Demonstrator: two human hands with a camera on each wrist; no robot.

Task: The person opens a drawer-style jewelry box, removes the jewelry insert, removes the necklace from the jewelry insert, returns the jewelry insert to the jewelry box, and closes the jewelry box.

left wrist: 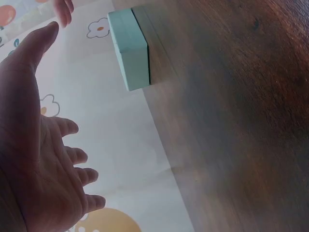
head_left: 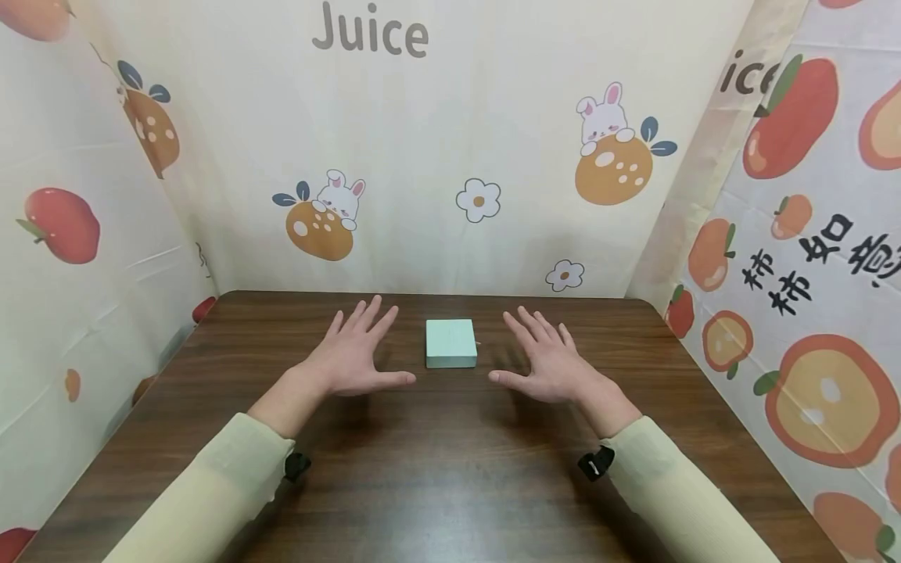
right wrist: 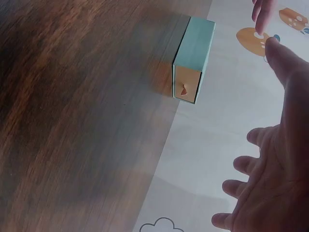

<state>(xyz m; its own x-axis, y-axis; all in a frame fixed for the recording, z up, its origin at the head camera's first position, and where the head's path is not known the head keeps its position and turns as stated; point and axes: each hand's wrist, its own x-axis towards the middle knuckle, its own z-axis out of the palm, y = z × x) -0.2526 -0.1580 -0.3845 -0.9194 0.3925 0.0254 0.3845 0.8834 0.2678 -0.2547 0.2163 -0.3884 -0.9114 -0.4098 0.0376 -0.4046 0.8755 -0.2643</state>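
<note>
A small mint-green box [head_left: 450, 339] lies flat on the dark wooden table between the two hands. My left hand [head_left: 354, 353] is held to the box's left, fingers spread, not touching it. To the right of the box, my right hand [head_left: 547, 361] has its fingers spread too and touches nothing. The left wrist view shows a plain green side of the box [left wrist: 130, 50] beyond the left hand [left wrist: 43, 159]. In the right wrist view the box [right wrist: 195, 43] has a tan end face with a small pull tab [right wrist: 184, 90], near the right hand [right wrist: 270, 159].
The brown table [head_left: 450, 469] ends at a back edge just behind the box. Printed cloth [head_left: 422, 156] with fruit, rabbits and flowers hangs behind it, and more cloth hangs at the left and right. Dark straps sit at both wrists.
</note>
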